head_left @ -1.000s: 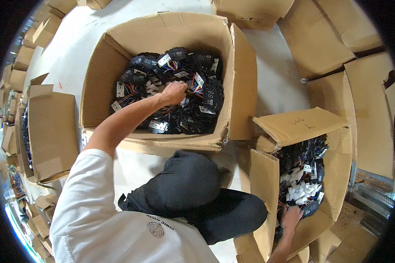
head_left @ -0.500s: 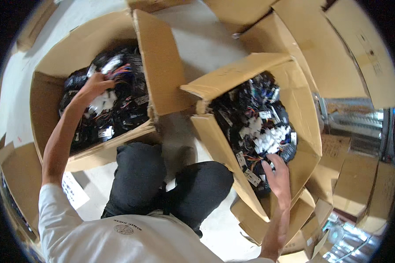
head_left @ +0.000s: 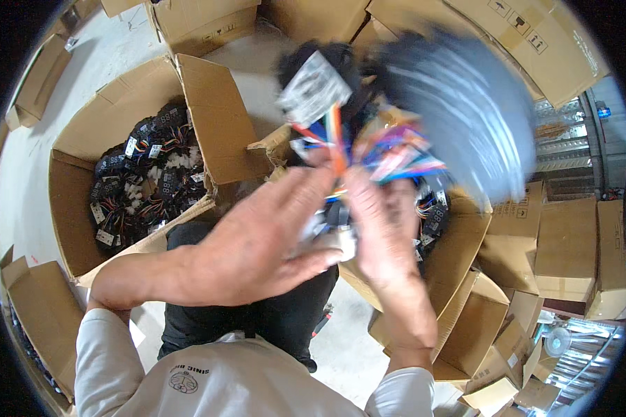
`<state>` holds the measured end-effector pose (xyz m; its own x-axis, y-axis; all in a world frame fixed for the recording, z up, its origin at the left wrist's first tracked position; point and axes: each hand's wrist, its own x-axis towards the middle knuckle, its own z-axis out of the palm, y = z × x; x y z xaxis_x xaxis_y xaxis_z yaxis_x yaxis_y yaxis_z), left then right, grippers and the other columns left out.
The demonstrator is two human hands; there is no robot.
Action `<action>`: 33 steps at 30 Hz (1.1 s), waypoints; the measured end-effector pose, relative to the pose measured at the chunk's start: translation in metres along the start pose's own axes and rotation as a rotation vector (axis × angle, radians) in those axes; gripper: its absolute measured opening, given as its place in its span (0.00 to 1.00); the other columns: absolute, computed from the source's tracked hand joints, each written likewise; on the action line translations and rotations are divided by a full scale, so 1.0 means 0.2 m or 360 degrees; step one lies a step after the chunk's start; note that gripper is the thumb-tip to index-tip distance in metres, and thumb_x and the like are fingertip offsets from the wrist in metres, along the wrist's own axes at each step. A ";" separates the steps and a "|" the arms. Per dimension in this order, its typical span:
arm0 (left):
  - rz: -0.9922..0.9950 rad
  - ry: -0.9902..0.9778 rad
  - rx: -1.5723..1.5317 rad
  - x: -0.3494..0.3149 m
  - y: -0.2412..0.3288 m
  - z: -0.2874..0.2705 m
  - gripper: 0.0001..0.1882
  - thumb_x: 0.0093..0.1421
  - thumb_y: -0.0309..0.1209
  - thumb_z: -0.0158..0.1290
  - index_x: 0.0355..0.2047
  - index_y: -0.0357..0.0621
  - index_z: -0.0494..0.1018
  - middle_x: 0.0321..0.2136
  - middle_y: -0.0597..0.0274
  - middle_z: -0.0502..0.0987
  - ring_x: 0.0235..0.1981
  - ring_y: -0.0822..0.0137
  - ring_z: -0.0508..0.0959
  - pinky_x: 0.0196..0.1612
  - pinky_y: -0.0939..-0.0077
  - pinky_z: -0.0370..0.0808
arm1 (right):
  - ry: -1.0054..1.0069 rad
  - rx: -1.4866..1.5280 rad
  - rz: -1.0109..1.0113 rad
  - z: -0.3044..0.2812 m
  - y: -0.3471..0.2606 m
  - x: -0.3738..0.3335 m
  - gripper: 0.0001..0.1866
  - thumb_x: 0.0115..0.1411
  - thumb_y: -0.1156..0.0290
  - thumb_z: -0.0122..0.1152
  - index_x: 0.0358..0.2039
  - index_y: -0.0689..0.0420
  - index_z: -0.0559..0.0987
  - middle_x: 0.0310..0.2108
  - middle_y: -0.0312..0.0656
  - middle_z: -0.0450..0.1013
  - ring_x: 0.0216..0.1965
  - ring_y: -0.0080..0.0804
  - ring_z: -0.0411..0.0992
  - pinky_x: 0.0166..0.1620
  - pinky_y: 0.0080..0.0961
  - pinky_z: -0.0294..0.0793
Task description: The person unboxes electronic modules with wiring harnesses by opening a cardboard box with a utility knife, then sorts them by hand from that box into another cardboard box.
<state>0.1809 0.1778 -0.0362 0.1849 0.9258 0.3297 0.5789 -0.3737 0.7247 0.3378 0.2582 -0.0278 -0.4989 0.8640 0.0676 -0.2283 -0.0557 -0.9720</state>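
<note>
Lifted close in front of me is a bunch of black modules (head_left: 459,115), smeared by motion, with multicoloured wires (head_left: 336,142) and white connector plugs (head_left: 341,243) gathered between my hands. My left hand (head_left: 264,233) pinches the wires from the left, fingers straight and thumb underneath. On the other side my right hand (head_left: 386,229) is closed around the wires, its inner fingers partly hidden. A silvery-white label (head_left: 314,87) shows on one module. Below the bunch stands the right carton (head_left: 459,257), more such modules inside it and partly covered.
To the left, an open carton (head_left: 73,212) holds several black wired modules (head_left: 167,182) with white plugs. Further cartons (head_left: 209,24) stand at the back, and stacked ones (head_left: 567,243) on the right. A small red-and-black tool (head_left: 322,321) lies on the floor by my knee.
Both hands have left the cartons and come together in the middle, now holding a raised bunch of wired modules. My view has shifted slightly.
</note>
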 end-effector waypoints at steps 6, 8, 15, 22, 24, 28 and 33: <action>-0.0025 -0.0266 -0.0265 0.01 -0.10 0.07 0.30 0.60 0.34 0.62 0.61 0.39 0.66 0.60 0.44 0.66 0.60 0.46 0.69 0.61 0.56 0.69 | 0.0724 -0.0190 0.0496 -0.67 -0.05 -0.01 0.19 0.61 0.62 0.67 0.38 0.69 0.80 0.29 0.47 0.80 0.28 0.33 0.80 0.32 0.30 0.83; -0.0190 -0.0004 -0.0317 -0.02 -0.17 0.07 0.23 0.60 0.29 0.62 0.55 0.36 0.71 0.55 0.46 0.71 0.55 0.49 0.74 0.58 0.62 0.72 | 0.0631 -0.0305 0.0514 -0.85 -0.03 0.00 0.19 0.60 0.61 0.68 0.38 0.68 0.81 0.29 0.46 0.80 0.27 0.31 0.79 0.31 0.29 0.82; -0.0504 0.0380 -0.0360 0.01 -0.26 0.03 0.16 0.64 0.30 0.59 0.49 0.35 0.75 0.50 0.54 0.76 0.52 0.61 0.77 0.54 0.70 0.73 | -0.0256 -0.0236 0.0610 -1.03 0.03 0.10 0.23 0.55 0.71 0.69 0.50 0.65 0.76 0.38 0.47 0.79 0.34 0.36 0.79 0.38 0.37 0.81; -0.0535 0.0505 -0.0192 -0.01 -0.31 0.01 0.16 0.63 0.32 0.60 0.48 0.35 0.76 0.49 0.53 0.77 0.51 0.61 0.78 0.55 0.71 0.73 | -0.0639 -0.1202 0.0987 -0.99 0.66 0.39 0.18 0.62 0.69 0.65 0.50 0.65 0.76 0.43 0.45 0.80 0.38 0.28 0.76 0.44 0.28 0.77; -0.0553 0.0556 -0.0122 -0.04 -0.31 -0.01 0.15 0.63 0.31 0.59 0.47 0.36 0.76 0.49 0.55 0.78 0.51 0.63 0.78 0.55 0.71 0.73 | -0.0588 -0.1452 0.0521 -0.84 0.72 0.33 0.26 0.61 0.60 0.65 0.53 0.66 0.74 0.45 0.58 0.78 0.47 0.42 0.78 0.52 0.37 0.74; -0.0534 0.0600 -0.0113 -0.04 -0.31 -0.06 0.14 0.64 0.30 0.58 0.47 0.36 0.77 0.49 0.55 0.78 0.51 0.63 0.78 0.55 0.71 0.73 | -0.0303 -0.2164 -0.0161 -0.94 1.13 0.30 0.23 0.61 0.67 0.59 0.53 0.67 0.72 0.53 0.66 0.71 0.54 0.63 0.70 0.59 0.44 0.70; -0.0508 0.0599 -0.0078 -0.15 -0.34 -0.16 0.15 0.64 0.29 0.56 0.49 0.34 0.75 0.50 0.53 0.77 0.54 0.62 0.75 0.59 0.67 0.69 | -0.0536 -0.2129 0.0116 -0.80 1.03 0.30 0.14 0.56 0.66 0.60 0.36 0.65 0.78 0.37 0.62 0.75 0.41 0.62 0.73 0.44 0.53 0.72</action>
<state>0.1104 0.1745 -0.0767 -0.3001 0.9132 0.2757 0.5201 -0.0856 0.8498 0.3938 0.3786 -0.2601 -0.6948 0.7077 -0.1282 0.6802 0.5886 -0.4369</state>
